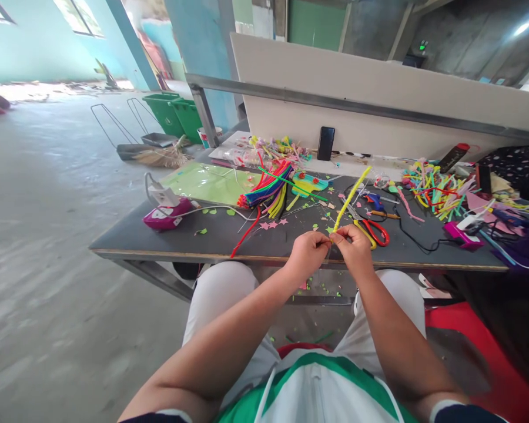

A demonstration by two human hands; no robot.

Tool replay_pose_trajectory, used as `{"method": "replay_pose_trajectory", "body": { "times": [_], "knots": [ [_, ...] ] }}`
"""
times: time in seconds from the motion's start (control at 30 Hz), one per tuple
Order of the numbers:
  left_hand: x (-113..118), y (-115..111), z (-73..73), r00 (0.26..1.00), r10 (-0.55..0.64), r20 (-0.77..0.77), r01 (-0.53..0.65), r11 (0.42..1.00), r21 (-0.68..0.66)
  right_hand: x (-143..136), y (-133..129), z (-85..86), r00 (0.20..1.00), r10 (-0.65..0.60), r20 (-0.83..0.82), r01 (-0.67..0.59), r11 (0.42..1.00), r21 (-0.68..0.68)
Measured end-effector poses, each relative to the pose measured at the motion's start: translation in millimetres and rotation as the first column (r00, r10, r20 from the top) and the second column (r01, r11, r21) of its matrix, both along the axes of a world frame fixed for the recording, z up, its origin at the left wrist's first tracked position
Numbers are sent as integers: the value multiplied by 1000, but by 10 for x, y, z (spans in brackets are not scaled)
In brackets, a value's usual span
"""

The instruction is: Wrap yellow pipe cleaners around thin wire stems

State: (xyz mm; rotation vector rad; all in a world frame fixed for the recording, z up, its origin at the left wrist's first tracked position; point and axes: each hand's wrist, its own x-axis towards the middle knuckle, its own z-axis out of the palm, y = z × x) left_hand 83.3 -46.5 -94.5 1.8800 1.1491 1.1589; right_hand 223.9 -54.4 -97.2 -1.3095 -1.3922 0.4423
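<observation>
A yellow pipe cleaner [351,200] slants up and away from my fingertips over the table's front edge. My right hand [353,247] pinches its lower end between thumb and fingers. Close beside it, my left hand [311,251] is closed with the fingertips at the same lower end; the fingers hide how the end is bent. Just right of my hands lie scissors [377,232] with red and yellow handles. A bundle of coloured pipe cleaners [271,188] rests on the table to the left, with a red pipe cleaner [247,233] hanging toward the edge.
On the dark table [132,235] are a pink power strip [167,214], a green sheet [211,185], a blue glue gun [374,201] and foam scraps. A phone [326,144] leans against the white back panel [286,111]. More pipe cleaners [441,191] are heaped at right.
</observation>
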Motion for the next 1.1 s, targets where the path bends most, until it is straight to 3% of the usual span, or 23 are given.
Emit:
{"method": "replay_pose_trajectory", "body": {
  "times": [0.07, 0.13, 0.3, 0.4, 0.5, 0.7, 0.77, 0.87, 0.97, 1.03, 1.1],
  "knots": [
    [3, 9, -15, 999, -3, -43, 5, 999, 41, 9, -16, 36, 997, -40, 73, 42, 999, -27],
    [2, 10, -20, 999, -36, -14, 36, 999, -16, 36, -4, 37, 997, -10, 71, 16, 995, -95],
    [-13, -15, -2, 973, -112, 203, 164, 951, -263, 100, 70, -68, 967, 149, -208, -190, 962, -196],
    [-22, -32, 8, 919, -140, 368, 281, 888, -365, 73, 84, -97, 879, 216, -425, -303, 942, -147],
    [-28, -50, 25, 819, -171, 548, 436, 805, -401, 17, 57, -64, 762, 308, -570, -405, 913, -48],
    [6, -134, 46, 649, -203, 734, 646, 656, -389, -32, -7, 6, 598, 444, -667, -538, 839, 76],
    [26, -153, 34, 652, -189, 734, 629, 676, -384, -28, 9, -17, 593, 452, -666, -546, 834, 80],
    [36, -128, 9, 784, -136, 606, 433, 818, -377, -21, 60, -78, 668, 402, -626, -494, 869, 31],
    [22, -54, -20, 948, -47, 315, 137, 953, -271, -24, 79, -112, 859, 249, -447, -295, 955, -34],
    [14, -10, -47, 992, 9, 130, 7, 992, -123, -36, 57, -100, 968, 103, -227, -118, 992, -53],
    [15, 13, -76, 999, 38, 6, -38, 999, 37, -47, 20, -65, 1000, -20, -23, 19, 999, -44]
  ]
}}
